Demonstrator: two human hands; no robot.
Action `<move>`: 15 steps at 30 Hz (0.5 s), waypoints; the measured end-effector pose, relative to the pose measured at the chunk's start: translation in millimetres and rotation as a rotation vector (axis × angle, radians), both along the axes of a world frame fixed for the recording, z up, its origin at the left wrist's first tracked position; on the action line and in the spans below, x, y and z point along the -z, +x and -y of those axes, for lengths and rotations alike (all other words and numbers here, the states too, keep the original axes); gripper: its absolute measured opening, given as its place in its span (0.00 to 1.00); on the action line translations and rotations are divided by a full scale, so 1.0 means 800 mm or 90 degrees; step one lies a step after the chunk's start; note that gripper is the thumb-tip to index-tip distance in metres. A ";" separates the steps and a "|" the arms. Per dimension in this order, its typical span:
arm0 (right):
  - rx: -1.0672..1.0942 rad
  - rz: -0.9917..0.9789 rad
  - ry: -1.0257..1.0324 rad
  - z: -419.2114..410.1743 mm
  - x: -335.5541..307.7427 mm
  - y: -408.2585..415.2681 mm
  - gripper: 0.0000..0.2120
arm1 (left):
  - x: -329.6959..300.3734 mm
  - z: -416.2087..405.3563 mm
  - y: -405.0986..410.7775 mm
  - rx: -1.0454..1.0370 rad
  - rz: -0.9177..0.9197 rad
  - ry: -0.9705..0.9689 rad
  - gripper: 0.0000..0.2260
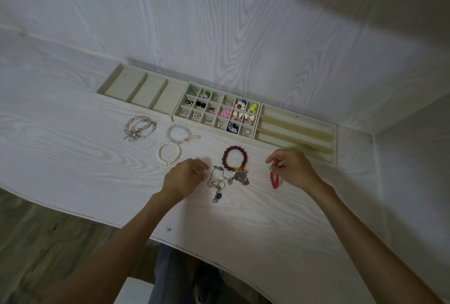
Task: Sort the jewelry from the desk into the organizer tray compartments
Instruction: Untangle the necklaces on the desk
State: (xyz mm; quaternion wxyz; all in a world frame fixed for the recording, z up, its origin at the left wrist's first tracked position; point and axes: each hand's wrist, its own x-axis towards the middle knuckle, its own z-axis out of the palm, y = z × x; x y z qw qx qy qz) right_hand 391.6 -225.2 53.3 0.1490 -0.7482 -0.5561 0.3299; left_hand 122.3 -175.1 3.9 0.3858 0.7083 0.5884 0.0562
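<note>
right hand (291, 168) pinches red bracelet (274, 179), center right | left hand (183, 177) curled, grip unclear | chains (219, 182) between hands

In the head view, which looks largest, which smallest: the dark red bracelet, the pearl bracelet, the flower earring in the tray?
1-2. Dark red bracelet and pearl bracelet: they look nearly alike, so I do not rank them.
3. Flower earring: clearly smallest, though it lies farther from the camera.
</note>
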 end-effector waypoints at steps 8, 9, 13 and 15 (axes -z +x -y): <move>-0.080 0.161 -0.054 0.009 0.025 -0.038 0.16 | -0.015 0.007 0.013 0.023 -0.017 0.071 0.06; -0.094 0.172 -0.055 0.009 0.027 -0.044 0.17 | -0.015 0.008 0.012 0.039 -0.023 0.078 0.05; -0.138 0.210 0.030 0.015 0.031 -0.069 0.17 | -0.014 0.016 0.003 0.154 -0.050 0.085 0.11; -0.182 0.182 0.075 0.019 0.031 -0.085 0.14 | -0.011 0.018 0.001 0.212 -0.050 0.103 0.13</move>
